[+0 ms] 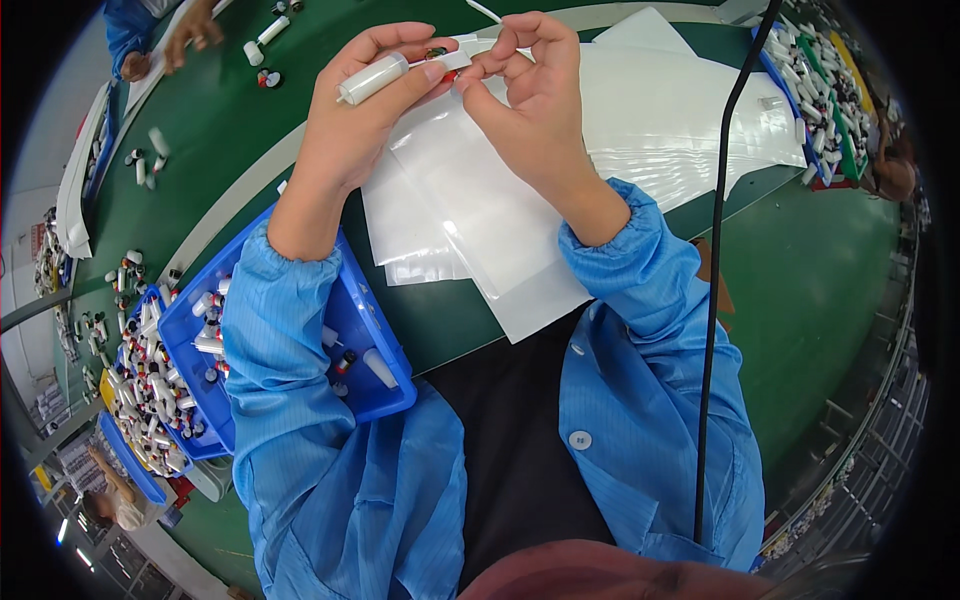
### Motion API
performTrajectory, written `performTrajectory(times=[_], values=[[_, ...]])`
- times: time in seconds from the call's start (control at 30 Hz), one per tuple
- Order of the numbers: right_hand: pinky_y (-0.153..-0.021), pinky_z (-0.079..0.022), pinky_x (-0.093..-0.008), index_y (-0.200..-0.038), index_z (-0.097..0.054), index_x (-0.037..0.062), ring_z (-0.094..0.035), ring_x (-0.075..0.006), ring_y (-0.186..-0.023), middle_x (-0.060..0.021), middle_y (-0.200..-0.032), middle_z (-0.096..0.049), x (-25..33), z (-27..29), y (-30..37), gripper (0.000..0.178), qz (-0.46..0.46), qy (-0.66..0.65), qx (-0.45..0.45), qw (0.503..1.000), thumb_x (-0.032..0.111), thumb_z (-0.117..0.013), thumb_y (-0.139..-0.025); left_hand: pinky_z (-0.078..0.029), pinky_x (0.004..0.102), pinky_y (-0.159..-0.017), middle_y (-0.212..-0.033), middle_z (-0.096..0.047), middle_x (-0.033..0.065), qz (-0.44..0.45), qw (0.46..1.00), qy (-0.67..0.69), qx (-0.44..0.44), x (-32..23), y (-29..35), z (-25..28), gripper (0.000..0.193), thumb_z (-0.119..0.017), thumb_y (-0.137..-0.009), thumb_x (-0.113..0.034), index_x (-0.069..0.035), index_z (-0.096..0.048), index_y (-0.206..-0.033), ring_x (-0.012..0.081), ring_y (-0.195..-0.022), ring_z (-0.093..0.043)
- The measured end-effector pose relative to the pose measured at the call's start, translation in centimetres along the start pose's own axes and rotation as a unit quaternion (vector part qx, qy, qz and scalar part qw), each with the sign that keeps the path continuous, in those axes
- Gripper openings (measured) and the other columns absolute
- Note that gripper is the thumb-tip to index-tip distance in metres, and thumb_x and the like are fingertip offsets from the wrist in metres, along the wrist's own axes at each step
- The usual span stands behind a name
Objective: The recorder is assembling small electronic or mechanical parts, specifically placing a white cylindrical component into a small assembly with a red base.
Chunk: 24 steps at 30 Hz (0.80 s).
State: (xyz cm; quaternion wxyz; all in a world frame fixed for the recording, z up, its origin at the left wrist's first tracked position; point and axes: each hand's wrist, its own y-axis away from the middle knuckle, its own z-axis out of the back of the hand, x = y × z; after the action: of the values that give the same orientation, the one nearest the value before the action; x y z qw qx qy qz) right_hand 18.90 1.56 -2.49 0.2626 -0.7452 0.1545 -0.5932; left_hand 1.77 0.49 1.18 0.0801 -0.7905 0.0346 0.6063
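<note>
Both my hands are raised close together over the glossy white sheets (480, 215). My left hand (365, 105) is closed around a white cylinder (375, 78) with a small nipple at its end. Beyond the cylinder, a dark and red part and a small white tab (456, 60) show between the fingers. My right hand (535, 110) has its thumb and forefinger bent in at the red part, touching or nearly touching it. What they pinch is too small to make out. A thin white strip (484, 11) sticks out by the right fingertips.
A blue tray (385, 335) with white cylinders stands by my left forearm, beside a heap of similar parts (150, 390). More parts fill a bin (820, 100) at the far right. A black cable (718, 250) hangs at right. A co-worker's hand (190, 35) shows at top left, beyond a moving green belt (225, 120).
</note>
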Motion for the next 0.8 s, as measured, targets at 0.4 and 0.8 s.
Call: performTrajectory(times=[0.4,0.8], values=[[-0.083,-0.05,-0.0253,-0.131,-0.035,0.0021,-0.056,-0.0127,-0.096,-0.0087,-0.109,-0.048,1.4,-0.5,-0.4,0.056,-0.195,-0.185,-0.054,0.962,-0.014,-0.062,-0.085,-0.055,0.0325,-0.095,-0.121,-0.066,0.0176,-0.008,1.0,-0.007,0.017,0.2,0.0,0.2,0.037,-0.067,-0.092,-0.003,0.004,-0.055,-0.126,0.0204,-0.106,-0.066],[-0.089,-0.049,-0.0306,-0.14,-0.033,0.0086,-0.058,-0.0162,-0.105,-0.0047,-0.111,-0.048,0.8,0.2,-0.7,0.066,-0.206,-0.141,0.004,0.968,0.006,-0.073,-0.087,-0.055,0.035,-0.096,-0.122,-0.066,0.0184,0.003,0.996,0.021,0.081,-1.0,0.8,0.0,0.053,-0.069,-0.09,-0.004,0.006,-0.05,-0.138,0.0236,-0.11,-0.066]])
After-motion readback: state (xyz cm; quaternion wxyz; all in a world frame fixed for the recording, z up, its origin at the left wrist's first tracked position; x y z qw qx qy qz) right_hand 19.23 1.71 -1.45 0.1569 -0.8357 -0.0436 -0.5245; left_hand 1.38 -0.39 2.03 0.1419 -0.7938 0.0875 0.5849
